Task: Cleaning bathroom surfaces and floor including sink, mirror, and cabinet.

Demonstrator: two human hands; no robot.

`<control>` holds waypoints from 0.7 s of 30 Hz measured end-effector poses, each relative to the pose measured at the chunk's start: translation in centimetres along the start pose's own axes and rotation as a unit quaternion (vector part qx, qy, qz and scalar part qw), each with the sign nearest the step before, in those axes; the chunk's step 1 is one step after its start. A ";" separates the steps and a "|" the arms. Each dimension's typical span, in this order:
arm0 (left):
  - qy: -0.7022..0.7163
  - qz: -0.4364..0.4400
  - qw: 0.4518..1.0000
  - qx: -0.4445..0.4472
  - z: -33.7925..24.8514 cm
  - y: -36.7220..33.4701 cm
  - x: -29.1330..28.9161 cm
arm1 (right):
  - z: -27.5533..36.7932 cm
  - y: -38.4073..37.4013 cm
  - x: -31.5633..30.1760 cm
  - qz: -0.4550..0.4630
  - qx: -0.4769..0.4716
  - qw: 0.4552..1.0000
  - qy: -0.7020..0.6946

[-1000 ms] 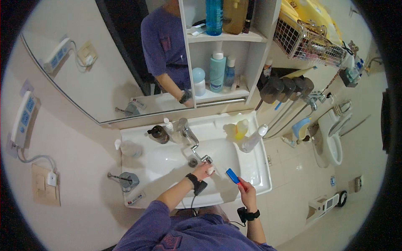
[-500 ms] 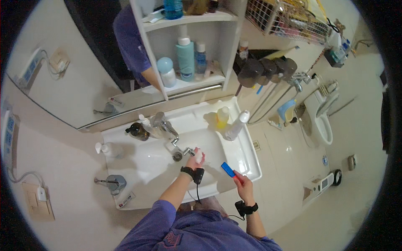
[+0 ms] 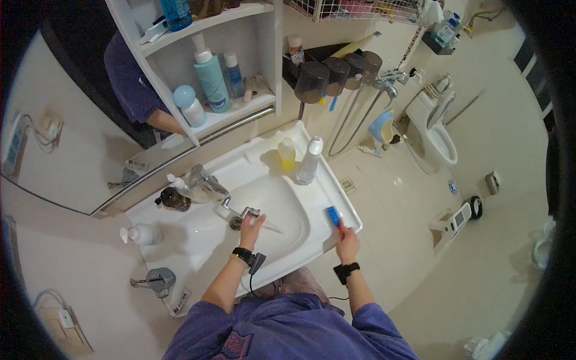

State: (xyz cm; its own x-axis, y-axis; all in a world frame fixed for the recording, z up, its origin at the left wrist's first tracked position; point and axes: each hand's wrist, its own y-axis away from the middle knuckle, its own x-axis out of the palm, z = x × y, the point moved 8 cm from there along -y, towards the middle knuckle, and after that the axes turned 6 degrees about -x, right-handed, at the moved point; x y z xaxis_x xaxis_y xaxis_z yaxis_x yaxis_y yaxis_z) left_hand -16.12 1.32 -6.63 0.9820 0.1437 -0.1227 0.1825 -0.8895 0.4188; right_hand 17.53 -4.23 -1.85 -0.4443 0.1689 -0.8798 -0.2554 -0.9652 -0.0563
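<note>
My left hand [image 3: 251, 233] is over the basin, its fingers closed around the end of the faucet's jointed chrome spout [image 3: 225, 201]. A thin streak of water seems to run rightward from there. My right hand [image 3: 348, 245] grips the red end of a flat blue-and-red bar [image 3: 333, 216], too small to tell its kind. The bar is above the right rim of the white sink [image 3: 324, 247]. Both wrists wear black bands with small devices.
A clear spray bottle [image 3: 310, 161] and a yellow bottle [image 3: 287, 155] stand on the sink's right ledge. Left of the faucet are a dark pump bottle [image 3: 174, 199] and a white one [image 3: 144, 234]. A grey can [image 3: 161, 281] sits front left. Shelves [image 3: 245, 108] hang above.
My left hand has gone from palm up under the spout to gripping its end. The bar in my right hand has moved over the sink's right rim. The view has shifted rightward.
</note>
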 end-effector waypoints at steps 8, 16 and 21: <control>0.043 0.028 0.996 -0.079 0.9 -1.6 2.1 | 4.3 2.3 1.4 0.015 0.022 0.998 -0.048; 0.143 0.035 0.985 -0.085 1.0 -5.5 4.5 | 4.0 0.5 1.5 -0.048 0.048 0.997 -0.024; 0.205 0.079 0.967 -0.131 -2.2 -3.9 7.0 | 1.0 0.1 2.0 -0.032 0.077 0.996 -0.022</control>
State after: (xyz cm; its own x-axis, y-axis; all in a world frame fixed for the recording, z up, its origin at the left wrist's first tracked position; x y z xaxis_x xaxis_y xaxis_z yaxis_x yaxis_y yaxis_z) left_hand -9.89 6.73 -7.12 0.9259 0.2223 0.3053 -0.0182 -0.7811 0.6241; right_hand 15.73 -3.80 -3.15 -0.4595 0.2412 -0.8548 -0.4114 -0.9107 -0.0358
